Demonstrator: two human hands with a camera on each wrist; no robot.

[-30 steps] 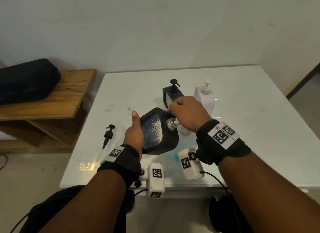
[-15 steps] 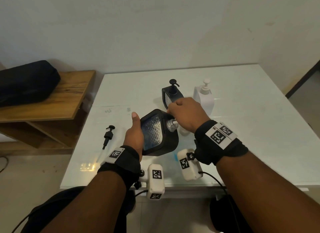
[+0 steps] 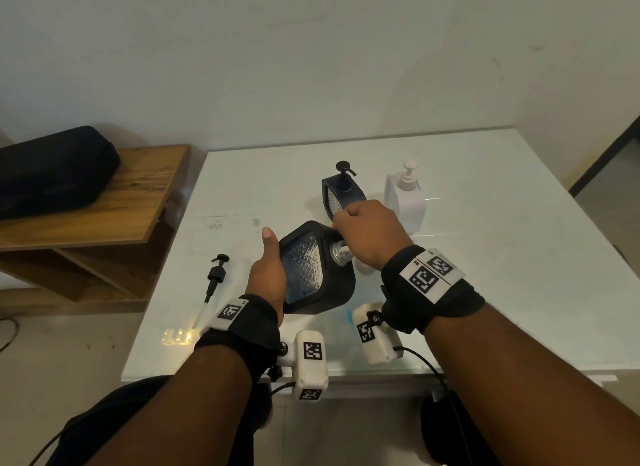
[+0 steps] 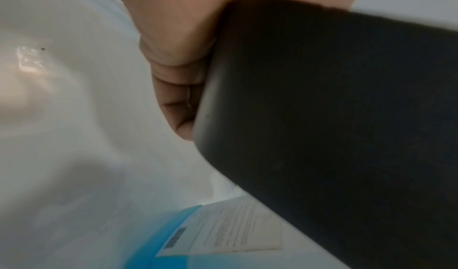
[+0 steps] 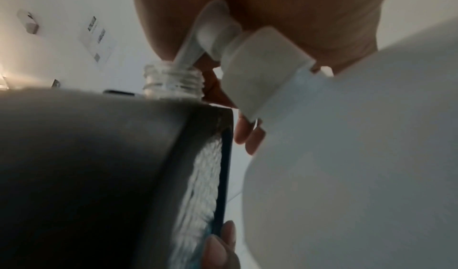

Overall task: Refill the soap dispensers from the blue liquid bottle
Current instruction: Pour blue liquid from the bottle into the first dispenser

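My left hand (image 3: 266,271) grips a black soap dispenser (image 3: 311,271) with a clear textured window, tilted above the white table (image 3: 502,257). Its clear threaded neck (image 5: 173,79) is open. My right hand (image 3: 370,233) is curled over the white pump head (image 5: 218,30) of the blue liquid bottle (image 5: 347,155), and the pump's nozzle points into the open neck. That bottle is mostly hidden under my right wrist in the head view. Its blue label (image 4: 198,244) shows below the dispenser (image 4: 322,97) in the left wrist view. Some blue liquid sits low in the window.
A second black dispenser (image 3: 341,191) and a white dispenser (image 3: 405,198), both with pumps on, stand behind my hands. A loose black pump (image 3: 214,278) lies on the table to the left. A wooden shelf (image 3: 104,205) with a black bag (image 3: 52,167) sits left of the table.
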